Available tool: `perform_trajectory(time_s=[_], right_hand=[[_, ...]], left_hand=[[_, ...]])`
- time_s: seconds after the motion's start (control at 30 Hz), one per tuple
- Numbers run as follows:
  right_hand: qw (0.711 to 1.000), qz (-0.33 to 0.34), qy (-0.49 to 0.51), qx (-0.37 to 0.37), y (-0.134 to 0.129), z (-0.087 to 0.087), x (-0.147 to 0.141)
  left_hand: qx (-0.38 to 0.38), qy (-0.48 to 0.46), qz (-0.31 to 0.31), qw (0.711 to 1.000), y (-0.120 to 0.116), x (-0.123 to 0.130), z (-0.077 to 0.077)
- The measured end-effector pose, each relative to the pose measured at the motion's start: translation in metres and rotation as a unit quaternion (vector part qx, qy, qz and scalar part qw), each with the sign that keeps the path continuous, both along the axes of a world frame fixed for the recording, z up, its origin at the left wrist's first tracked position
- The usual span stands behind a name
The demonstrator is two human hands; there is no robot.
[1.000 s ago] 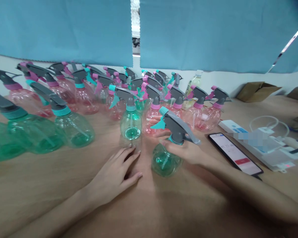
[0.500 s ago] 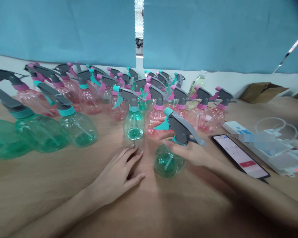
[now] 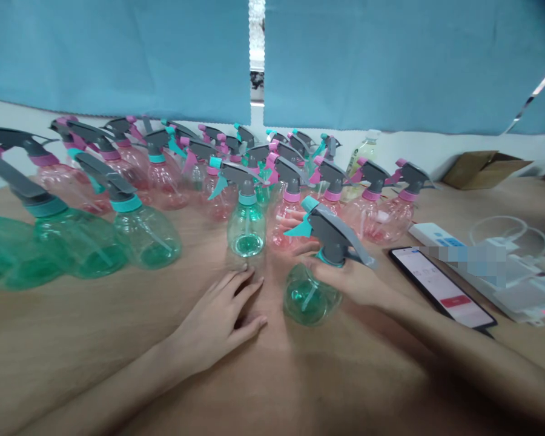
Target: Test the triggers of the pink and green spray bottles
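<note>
My right hand (image 3: 352,280) is around the neck of a green spray bottle (image 3: 305,301) with a grey and turquoise trigger head. Its thumb crosses the near side just under the collar, while some fingers stretch out behind the bottle. The bottle's base is at the tabletop; I cannot tell whether it touches. To the left, my left hand (image 3: 215,318) lies on the wooden table (image 3: 281,387) with its fingers apart and nothing in them. Just beyond its fingertips stands another green spray bottle (image 3: 246,233), upright, with a turquoise collar.
Several pink spray bottles (image 3: 393,212) stand in rows at the back. More green ones (image 3: 148,236) are on the left. A phone (image 3: 442,287) lies by my right forearm, beside a white power strip (image 3: 440,236) with cables. Farther back is an open cardboard box (image 3: 476,169).
The whole view has shifted slightly, with things appearing a little farther right. Both hands and the held bottle keep nearly the same pose.
</note>
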State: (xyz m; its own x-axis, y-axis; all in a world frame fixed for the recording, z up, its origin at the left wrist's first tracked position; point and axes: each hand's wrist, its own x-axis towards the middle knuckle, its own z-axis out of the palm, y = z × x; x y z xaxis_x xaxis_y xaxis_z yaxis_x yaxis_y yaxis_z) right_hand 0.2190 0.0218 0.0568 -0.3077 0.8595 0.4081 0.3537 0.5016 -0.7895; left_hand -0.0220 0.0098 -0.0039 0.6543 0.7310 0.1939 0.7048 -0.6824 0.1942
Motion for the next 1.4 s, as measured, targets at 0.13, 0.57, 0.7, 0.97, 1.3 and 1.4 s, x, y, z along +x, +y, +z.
perform_trajectory(time_s=[0.13, 0.57, 0.7, 0.97, 1.3, 1.4], right_hand=[[1.000, 0.001, 0.000, -0.005, 0.001, -0.001, 0.001], [0.999, -0.015, -0.013, -0.027, 0.000, 0.000, 0.001], [1.000, 0.004, 0.002, -0.022, 0.000, 0.003, 0.000], [0.999, 0.020, 0.042, 0.010, -0.003, 0.012, -0.003], [0.999, 0.028, 0.034, -0.011, 0.001, 0.007, 0.001], [0.999, 0.026, 0.037, -0.020, 0.000, 0.006, 0.001]], left_hand=[[0.005, 0.010, 0.000, 1.000, 0.000, -0.001, -0.001], [0.005, 0.015, -0.001, 1.000, 0.000, -0.001, 0.000], [0.004, 0.012, 0.000, 1.000, 0.000, 0.000, -0.001], [-0.002, 0.012, 0.002, 1.000, 0.000, 0.000, 0.002], [-0.001, 0.011, -0.002, 1.000, 0.001, 0.000, 0.000], [-0.001, 0.013, 0.000, 1.000, 0.001, 0.000, 0.000]])
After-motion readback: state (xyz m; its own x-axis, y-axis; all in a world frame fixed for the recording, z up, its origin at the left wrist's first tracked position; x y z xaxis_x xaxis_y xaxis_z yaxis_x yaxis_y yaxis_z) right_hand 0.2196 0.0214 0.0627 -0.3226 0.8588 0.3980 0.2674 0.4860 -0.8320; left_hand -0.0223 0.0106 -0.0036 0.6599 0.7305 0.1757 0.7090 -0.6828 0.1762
